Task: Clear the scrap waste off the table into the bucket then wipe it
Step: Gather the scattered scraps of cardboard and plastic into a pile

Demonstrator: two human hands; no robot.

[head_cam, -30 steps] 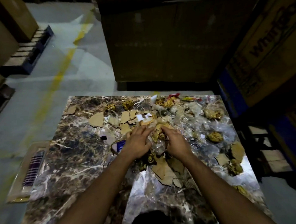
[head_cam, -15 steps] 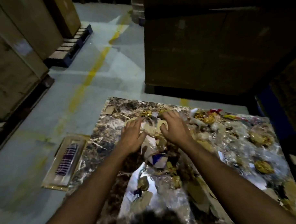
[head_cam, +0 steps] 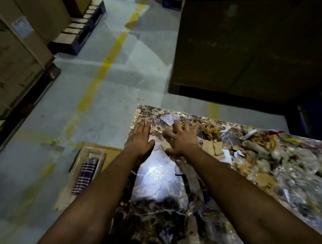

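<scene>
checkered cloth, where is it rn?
In the head view the checkered cloth lies in a shallow cardboard tray on the floor, left of the marble table, beside the left forearm and below the left hand.

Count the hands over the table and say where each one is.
2. The left hand lies flat, fingers straight, at the marble table's far left corner. The right hand is beside it, fingers spread over cardboard scraps. None seems hidden.
</scene>
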